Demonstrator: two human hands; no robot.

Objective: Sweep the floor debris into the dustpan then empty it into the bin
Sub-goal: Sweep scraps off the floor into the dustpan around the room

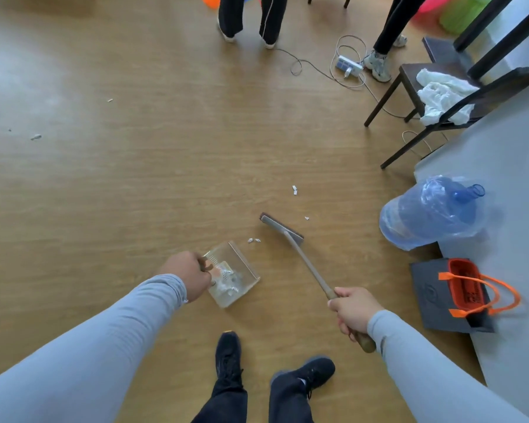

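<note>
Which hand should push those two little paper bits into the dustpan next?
Probably the right hand: it holds the broom just beyond the paper bits. The left hand holds the dustpan.

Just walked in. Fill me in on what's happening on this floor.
A person is sweeping. The left hand holds a clear dustpan on the floor, already with paper bits in it. The right hand grips a brush, its head down just past the pan. A few scraps lie between brush and pan, with more scattered farther off.
</note>
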